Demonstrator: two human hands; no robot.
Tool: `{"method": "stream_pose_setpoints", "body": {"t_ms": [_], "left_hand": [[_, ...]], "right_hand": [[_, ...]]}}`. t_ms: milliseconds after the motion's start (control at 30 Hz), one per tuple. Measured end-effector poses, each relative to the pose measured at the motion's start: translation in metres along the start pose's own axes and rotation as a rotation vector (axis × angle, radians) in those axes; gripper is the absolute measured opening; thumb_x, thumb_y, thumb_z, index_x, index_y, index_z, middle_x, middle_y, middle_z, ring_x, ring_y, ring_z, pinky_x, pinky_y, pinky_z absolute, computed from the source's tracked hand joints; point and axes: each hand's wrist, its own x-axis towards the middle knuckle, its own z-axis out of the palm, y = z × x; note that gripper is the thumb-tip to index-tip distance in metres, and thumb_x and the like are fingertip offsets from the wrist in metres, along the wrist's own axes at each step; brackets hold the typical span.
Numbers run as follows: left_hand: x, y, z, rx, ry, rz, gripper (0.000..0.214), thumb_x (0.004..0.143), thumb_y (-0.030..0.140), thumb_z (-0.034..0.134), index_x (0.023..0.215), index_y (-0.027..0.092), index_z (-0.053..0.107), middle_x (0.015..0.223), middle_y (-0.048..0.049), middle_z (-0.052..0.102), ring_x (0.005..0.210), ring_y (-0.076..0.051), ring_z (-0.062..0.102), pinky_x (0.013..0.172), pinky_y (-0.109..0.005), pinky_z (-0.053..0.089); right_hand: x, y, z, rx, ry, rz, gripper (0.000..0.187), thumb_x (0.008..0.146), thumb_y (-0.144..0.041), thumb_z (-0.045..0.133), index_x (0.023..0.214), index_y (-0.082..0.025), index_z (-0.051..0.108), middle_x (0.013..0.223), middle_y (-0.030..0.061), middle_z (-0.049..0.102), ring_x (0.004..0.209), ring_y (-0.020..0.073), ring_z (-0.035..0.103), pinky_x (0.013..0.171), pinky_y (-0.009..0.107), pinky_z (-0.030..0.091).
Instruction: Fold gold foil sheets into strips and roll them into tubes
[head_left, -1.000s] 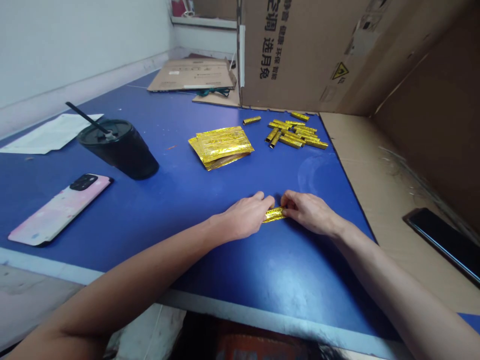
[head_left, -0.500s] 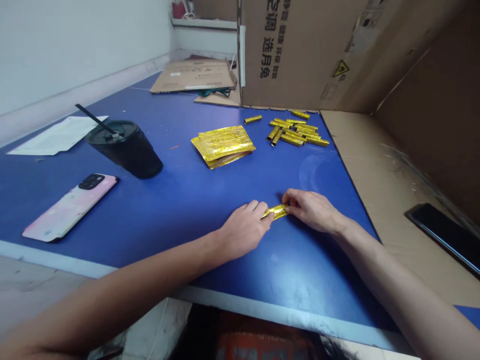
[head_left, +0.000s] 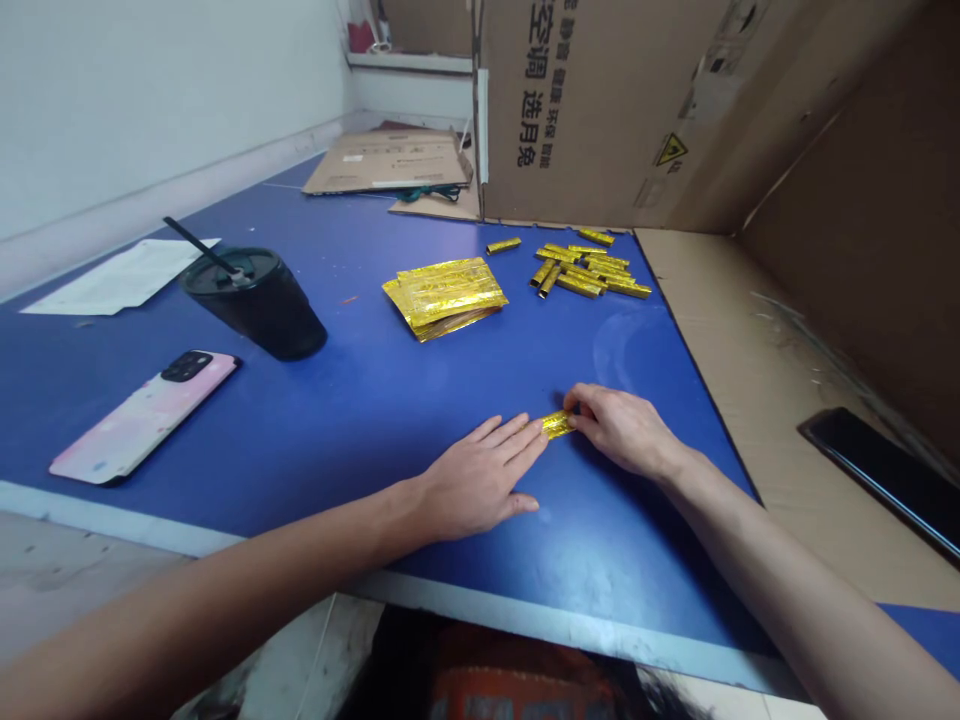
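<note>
A small rolled gold foil piece (head_left: 556, 424) lies on the blue table (head_left: 375, 400) between my hands. My left hand (head_left: 480, 475) rests flat on the table with fingers stretched out, its fingertips touching the roll's left end. My right hand (head_left: 622, 428) has its fingers curled and pinched on the roll's right end. Farther back sits a stack of flat gold foil sheets (head_left: 444, 295), and beyond it a heap of several finished gold rolls (head_left: 585, 268).
A black cup with a straw (head_left: 255, 302) and a pink phone (head_left: 142, 415) lie at the left. White paper (head_left: 120, 275) is at the far left. Cardboard walls (head_left: 600, 100) stand behind and to the right, with a black phone (head_left: 877, 470) on the cardboard floor.
My left hand has let go of the roll, slid back toward me and flattened out, fingers stretched. My right hand keeps its pinch on the roll.
</note>
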Motion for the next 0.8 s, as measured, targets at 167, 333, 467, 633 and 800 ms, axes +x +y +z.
{"method": "stream_pose_setpoints", "body": {"t_ms": [167, 333, 467, 633, 800], "left_hand": [[-0.005, 0.002, -0.003, -0.044, -0.021, 0.028, 0.067, 0.085, 0.055, 0.032, 0.134, 0.010, 0.025, 0.142, -0.0133, 0.023, 0.132, -0.023, 0.015, 0.105, -0.039, 0.014], [-0.004, 0.012, -0.004, -0.026, -0.018, -0.004, 0.070, 0.083, 0.057, 0.035, 0.132, 0.008, 0.029, 0.140, -0.0152, 0.025, 0.132, -0.024, 0.015, 0.105, -0.041, 0.014], [-0.002, 0.014, -0.004, -0.011, -0.008, -0.015, 0.076, 0.080, 0.062, 0.033, 0.132, 0.007, 0.029, 0.140, -0.0163, 0.026, 0.131, -0.025, 0.018, 0.105, -0.041, 0.015], [-0.002, 0.010, -0.005, -0.022, -0.013, -0.003, 0.076, 0.081, 0.062, 0.033, 0.132, 0.005, 0.029, 0.139, -0.0174, 0.028, 0.130, -0.025, 0.022, 0.105, -0.038, 0.018], [-0.002, 0.005, -0.006, -0.046, -0.016, 0.036, 0.075, 0.081, 0.062, 0.033, 0.134, 0.008, 0.027, 0.140, -0.0159, 0.026, 0.130, -0.025, 0.023, 0.104, -0.037, 0.020]], "right_hand": [[0.002, 0.002, -0.002, -0.002, -0.018, -0.005, 0.010, 0.078, -0.019, 0.048, 0.086, -0.024, 0.052, 0.071, -0.0019, 0.058, 0.059, 0.0119, 0.052, 0.053, 0.022, 0.034], [-0.002, -0.002, -0.001, -0.077, 0.044, -0.001, 0.015, 0.080, -0.018, 0.046, 0.090, -0.022, 0.057, 0.082, 0.0021, 0.063, 0.067, 0.0147, 0.058, 0.057, 0.025, 0.041], [-0.020, -0.019, 0.006, -0.134, 0.210, -0.112, 0.028, 0.085, -0.019, 0.039, 0.102, -0.016, 0.060, 0.106, 0.0095, 0.063, 0.098, 0.0211, 0.057, 0.084, 0.036, 0.043], [-0.043, -0.030, 0.022, -0.090, 0.160, -0.325, 0.039, 0.087, -0.023, 0.036, 0.123, -0.009, 0.048, 0.128, 0.0142, 0.048, 0.121, 0.0219, 0.040, 0.101, 0.046, 0.029], [-0.046, -0.019, 0.030, -0.144, 0.123, -0.316, 0.045, 0.086, -0.026, 0.040, 0.127, -0.007, 0.042, 0.133, 0.0150, 0.040, 0.124, 0.0236, 0.035, 0.101, 0.051, 0.025]]}}
